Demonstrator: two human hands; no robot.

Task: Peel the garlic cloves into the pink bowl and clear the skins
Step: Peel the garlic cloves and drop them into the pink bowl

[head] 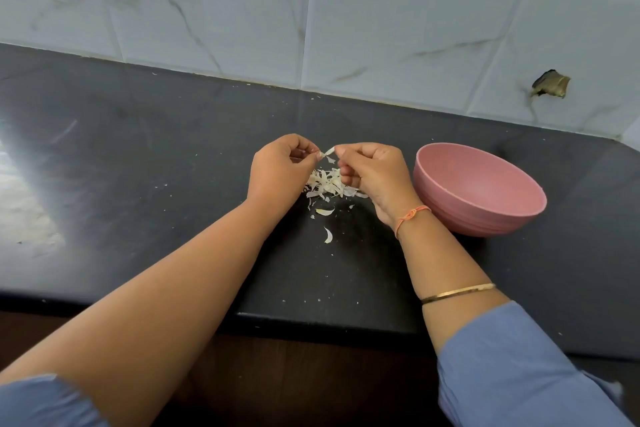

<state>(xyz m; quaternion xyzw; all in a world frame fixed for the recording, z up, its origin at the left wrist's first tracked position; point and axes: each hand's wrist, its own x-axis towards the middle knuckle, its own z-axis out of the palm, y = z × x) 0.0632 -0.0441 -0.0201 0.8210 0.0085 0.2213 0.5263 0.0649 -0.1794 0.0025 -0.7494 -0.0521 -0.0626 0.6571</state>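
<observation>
Both hands were raised a little above the dark bench [138, 149], close together, with a small pale clove [328, 151] held between them. The left grip [277, 170] was closed on the clove's left end, pinching it between thumb and fingertip with the other fingers curled in. The right grip [374, 177] was closed on the right end in the same way. How much skin was left on the clove could not be told.

Right under the hands lay a pile of skins [329, 184] on the bench, partly hidden by the right hand. Two loose skins lay nearer the person, one [325, 211] just beside the pile and another [328, 235] a bit further out, with tiny flecks scattered around.

The pink bowl [467, 215] stood on the bench just right of the right hand, near its wrist.

An orange thread [412, 213] was tied round the right wrist, and a thin bangle [457, 291] sat higher up that forearm. Blue sleeves [519, 374] were pushed up both arms. Behind the bench rose a pale tiled wall [381, 10] with a broken hole [550, 83] at the right.
</observation>
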